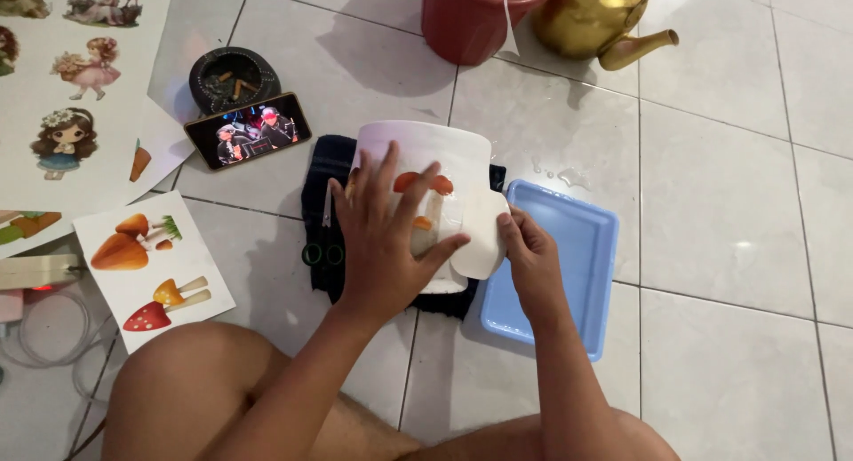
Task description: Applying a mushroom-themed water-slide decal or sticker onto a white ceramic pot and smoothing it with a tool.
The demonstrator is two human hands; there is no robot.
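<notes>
**Mushroom decal going onto the pot**

Our left hand [382, 239] lies flat, fingers spread, pressing an orange mushroom decal [425, 184] onto the white plastic pot [444, 146] lying on a dark cloth [322, 190]. Our right hand [530, 261] pinches the white backing sheet [482, 234] at three o'clock. We judge peeling needs slow pulling. A blue plastic tray [577, 266] crowds the right.

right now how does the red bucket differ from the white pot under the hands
The red bucket stands upright and untouched at the top edge; the white pot lies on its side on a dark cloth. The bucket is plain, while the pot carries a mushroom picture, pressed by the left hand. Both sit on the tiled floor.
</notes>
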